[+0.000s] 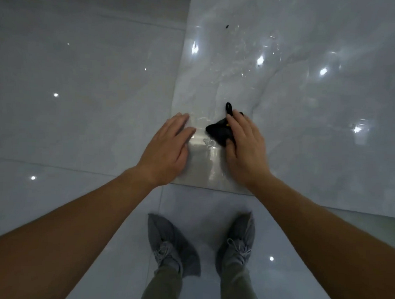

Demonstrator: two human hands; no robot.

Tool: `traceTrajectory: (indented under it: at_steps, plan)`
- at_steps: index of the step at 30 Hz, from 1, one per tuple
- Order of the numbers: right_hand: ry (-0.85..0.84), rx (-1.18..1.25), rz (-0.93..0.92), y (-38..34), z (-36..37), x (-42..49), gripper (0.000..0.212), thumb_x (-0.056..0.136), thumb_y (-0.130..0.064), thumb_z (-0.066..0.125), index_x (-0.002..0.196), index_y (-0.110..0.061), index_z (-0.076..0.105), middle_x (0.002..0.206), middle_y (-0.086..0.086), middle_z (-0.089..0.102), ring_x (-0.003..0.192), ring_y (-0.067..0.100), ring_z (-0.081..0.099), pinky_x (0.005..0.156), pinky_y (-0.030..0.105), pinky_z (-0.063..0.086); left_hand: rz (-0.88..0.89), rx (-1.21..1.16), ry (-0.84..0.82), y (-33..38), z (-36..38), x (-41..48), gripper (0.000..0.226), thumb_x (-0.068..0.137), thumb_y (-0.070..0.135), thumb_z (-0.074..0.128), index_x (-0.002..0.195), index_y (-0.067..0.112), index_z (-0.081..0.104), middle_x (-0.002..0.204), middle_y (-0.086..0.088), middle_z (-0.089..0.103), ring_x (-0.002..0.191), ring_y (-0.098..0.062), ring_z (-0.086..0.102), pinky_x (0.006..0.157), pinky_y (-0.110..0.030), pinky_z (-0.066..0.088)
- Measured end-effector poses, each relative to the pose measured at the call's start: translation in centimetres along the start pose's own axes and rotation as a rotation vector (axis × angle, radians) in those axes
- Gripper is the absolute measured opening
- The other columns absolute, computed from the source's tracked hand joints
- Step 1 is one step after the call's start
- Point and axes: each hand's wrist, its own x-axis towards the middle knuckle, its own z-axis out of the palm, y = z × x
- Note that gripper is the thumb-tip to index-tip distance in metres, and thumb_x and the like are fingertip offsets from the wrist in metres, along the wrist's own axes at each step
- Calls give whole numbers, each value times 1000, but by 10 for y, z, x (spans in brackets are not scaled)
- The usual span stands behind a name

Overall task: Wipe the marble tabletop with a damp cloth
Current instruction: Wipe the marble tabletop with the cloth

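Observation:
The pale grey marble tabletop (305, 104) fills the upper right, with its near-left corner just in front of me. A small black cloth (218, 131) lies bunched on the marble near that corner, a loop of it sticking out beyond my fingers. My right hand (246, 146) presses down on the cloth and grips it. Beside it, my left hand (169, 146) rests flat at the table's left edge, fingers apart, holding nothing. Wet streaks and droplets glisten on the marble around and beyond the cloth.
A small dark speck (226, 26) sits on the marble further away. Glossy grey floor tiles (82, 89) lie to the left of and below the table. My two feet in grey shoes (173, 244) stand just before the table's front edge.

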Motion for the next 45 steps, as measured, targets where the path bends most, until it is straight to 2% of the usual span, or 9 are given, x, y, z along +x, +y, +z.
traceTrajectory:
  at_steps: [3, 5, 8, 12, 19, 27, 33, 38, 45]
  plan:
    - [68, 149, 109, -15, 10, -2, 57, 90, -16, 43, 147, -7, 48, 157, 9, 44, 147, 32, 36, 120, 49, 30, -43, -155, 62, -3, 0, -4, 44, 100, 15, 38, 139, 1, 52, 156, -15, 40, 147, -28, 29, 122, -26, 18]
    - [42, 161, 19, -25, 18, -26, 57, 90, -16, 42, 146, -6, 49, 156, 11, 45, 147, 32, 37, 120, 50, 30, -66, -239, 77, -2, 1, -6, 46, 101, 19, 35, 142, 2, 51, 156, -13, 40, 148, -24, 29, 120, -15, 12]
    - [-95, -12, -233, -35, 31, -69, 56, 96, -20, 46, 152, -14, 43, 163, 5, 34, 153, 29, 24, 123, 50, 24, -51, -291, 64, -4, 1, -9, 54, 103, 30, 29, 147, 4, 45, 159, -11, 37, 151, -19, 25, 124, -25, 13]
    - [-135, -160, -375, -22, 29, -59, 54, 99, -31, 49, 152, -22, 44, 164, 5, 33, 153, 31, 25, 123, 51, 21, 33, -192, 39, -12, 8, -13, 59, 105, 37, 23, 151, 4, 39, 164, -10, 27, 155, -19, 14, 127, -36, 9]
    - [-11, -139, -93, -22, 20, 15, 58, 98, -31, 47, 154, -20, 39, 165, 5, 30, 152, 31, 24, 122, 53, 22, 55, -130, 67, -20, 26, -13, 59, 105, 36, 28, 156, 7, 29, 168, -6, 15, 156, -19, 4, 127, -43, 11]
    - [-153, -226, -390, -3, 6, -36, 54, 100, -31, 44, 152, -20, 44, 164, 5, 33, 153, 28, 26, 122, 49, 23, -14, 28, 61, -18, 30, -23, 69, 105, 49, 18, 158, 4, 17, 169, -13, 1, 156, -22, -8, 127, -43, 6]
    - [-66, -126, -68, -22, 9, 21, 59, 96, -31, 42, 154, -20, 39, 165, 4, 29, 152, 31, 24, 121, 52, 24, -41, -70, 53, -16, 24, -21, 69, 104, 49, 19, 159, 8, 21, 170, -7, 3, 156, -17, -6, 125, -33, 3]
    - [-126, -187, -303, -18, 15, -31, 56, 99, -27, 50, 153, -19, 42, 165, 3, 31, 153, 30, 25, 121, 50, 27, -33, -13, 124, -25, 9, 5, 58, 102, 40, 29, 143, 2, 46, 160, -19, 31, 148, -34, 28, 121, -49, 24]
    - [-132, -189, -333, -12, 16, -28, 54, 99, -27, 50, 152, -20, 44, 164, 3, 32, 153, 28, 24, 123, 49, 23, -57, 51, 44, -34, -18, 106, 69, 100, 48, 20, 157, 10, 24, 169, -11, 5, 156, -25, -1, 126, -42, 6]
